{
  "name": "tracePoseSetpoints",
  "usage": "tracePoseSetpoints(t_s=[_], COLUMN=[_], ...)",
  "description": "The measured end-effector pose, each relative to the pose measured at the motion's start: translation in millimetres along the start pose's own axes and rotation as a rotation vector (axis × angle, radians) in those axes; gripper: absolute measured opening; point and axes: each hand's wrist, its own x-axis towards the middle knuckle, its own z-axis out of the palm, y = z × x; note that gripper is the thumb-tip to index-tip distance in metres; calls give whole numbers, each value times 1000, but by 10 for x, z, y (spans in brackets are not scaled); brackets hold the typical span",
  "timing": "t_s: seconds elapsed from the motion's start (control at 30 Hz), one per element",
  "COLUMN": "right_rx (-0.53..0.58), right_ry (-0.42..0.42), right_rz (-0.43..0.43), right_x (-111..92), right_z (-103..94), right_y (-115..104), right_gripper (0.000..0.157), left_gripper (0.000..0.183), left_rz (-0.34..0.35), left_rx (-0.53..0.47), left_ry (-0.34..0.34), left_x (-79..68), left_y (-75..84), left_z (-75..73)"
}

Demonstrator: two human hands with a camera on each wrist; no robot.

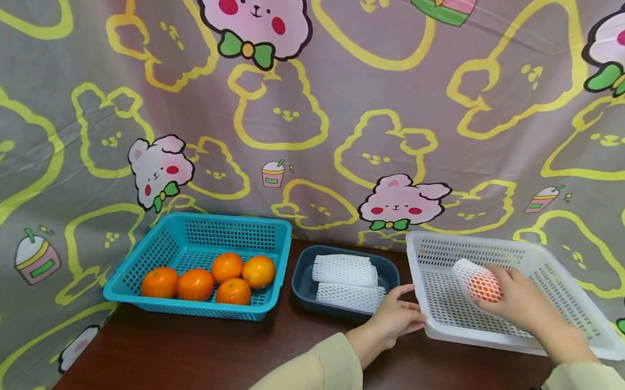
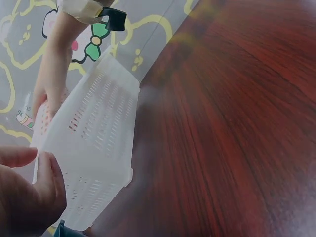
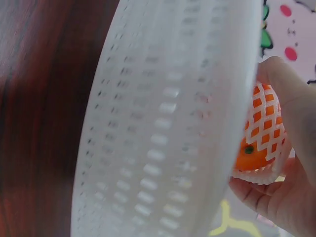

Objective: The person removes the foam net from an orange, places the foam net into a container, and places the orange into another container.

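My right hand holds an orange wrapped in a white foam net sleeve, inside the outline of the white basket. In the right wrist view, the fruit's stem end shows uncovered at the sleeve's opening, with thumb and fingers around the net. My left hand is at the basket's near left corner, loosely bent fingertips right at the rim. In the left wrist view, the thumb and fingers stand apart beside that rim.
A blue basket with several bare oranges stands at the left. Between the baskets sits a dark tray of white foam net sleeves. All stand on a dark wooden table before a patterned curtain.
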Motion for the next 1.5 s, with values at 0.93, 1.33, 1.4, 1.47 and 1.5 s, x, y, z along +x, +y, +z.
tracePoseSetpoints(t_s=[0.93, 1.33, 1.4, 1.47, 1.5], right_rx=[128, 215, 230, 252, 262], right_ry=[157, 140, 130, 115, 108], right_rz=[-243, -305, -312, -317, -319], right_x=[-167, -292, -320, -342, -352], right_z=[-126, 71, 129, 192, 225], right_y=[-1082, -1457, -1501, -1540, -1557], right_gripper=[85, 81, 80, 80, 80], left_gripper=[55, 62, 60, 58, 57], left_rz=[-42, -45, -59, -63, -65], left_rx=[258, 355, 377, 397, 402], left_ry=[-263, -300, -316, -325, -328], left_x=[-297, -440, -475, -504, -518], left_y=[348, 386, 366, 341, 329], left_z=[-600, -924, -982, -1039, -1065])
